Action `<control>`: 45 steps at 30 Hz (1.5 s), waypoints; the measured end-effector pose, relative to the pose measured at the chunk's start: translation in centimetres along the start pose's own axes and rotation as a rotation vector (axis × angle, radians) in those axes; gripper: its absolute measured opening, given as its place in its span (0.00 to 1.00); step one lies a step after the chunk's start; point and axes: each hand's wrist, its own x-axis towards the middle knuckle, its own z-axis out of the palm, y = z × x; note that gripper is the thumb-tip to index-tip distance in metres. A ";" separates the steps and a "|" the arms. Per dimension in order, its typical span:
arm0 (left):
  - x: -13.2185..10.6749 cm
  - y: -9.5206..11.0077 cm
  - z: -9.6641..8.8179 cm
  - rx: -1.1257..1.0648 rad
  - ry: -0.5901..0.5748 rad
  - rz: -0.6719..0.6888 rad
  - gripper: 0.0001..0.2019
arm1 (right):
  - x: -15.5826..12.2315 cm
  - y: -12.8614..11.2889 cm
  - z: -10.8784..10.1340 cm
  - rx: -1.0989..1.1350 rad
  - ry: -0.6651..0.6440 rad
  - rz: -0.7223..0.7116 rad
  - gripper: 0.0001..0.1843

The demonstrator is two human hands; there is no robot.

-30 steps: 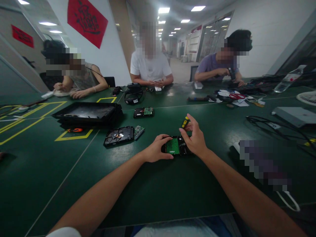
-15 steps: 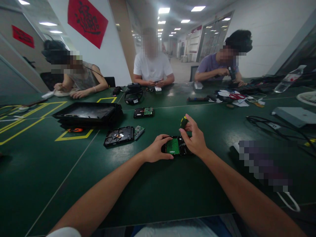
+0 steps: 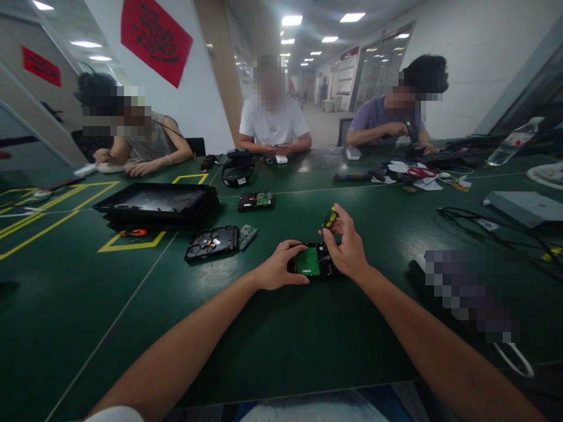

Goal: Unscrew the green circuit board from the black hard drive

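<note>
A black hard drive with a green circuit board facing up lies on the green table in front of me. My left hand grips its left end, fingers wrapped over the edge. My right hand is closed around a screwdriver with a yellow and black handle, held upright with its tip down on the drive's right part. The blade is hidden behind my fingers.
Another opened hard drive with a loose green board lies to the left, a third drive farther back. A black tray sits at left. Cables run at right. Three people work at the table's far side.
The screwdriver handle has turned in my right hand, its yellow marking showing, hiding, then showing again. Both hands and the drive stay in place.
</note>
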 end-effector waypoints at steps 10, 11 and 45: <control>0.1 0.1 -0.1 0.011 -0.006 0.007 0.45 | 0.0 -0.1 0.0 0.004 0.019 -0.016 0.39; 0.0 0.0 -0.1 0.011 -0.003 0.009 0.44 | 0.0 -0.1 0.0 0.017 0.009 -0.011 0.39; 0.1 -0.5 0.1 0.010 -0.008 0.012 0.46 | 0.1 -0.1 -0.1 -0.011 0.018 -0.008 0.38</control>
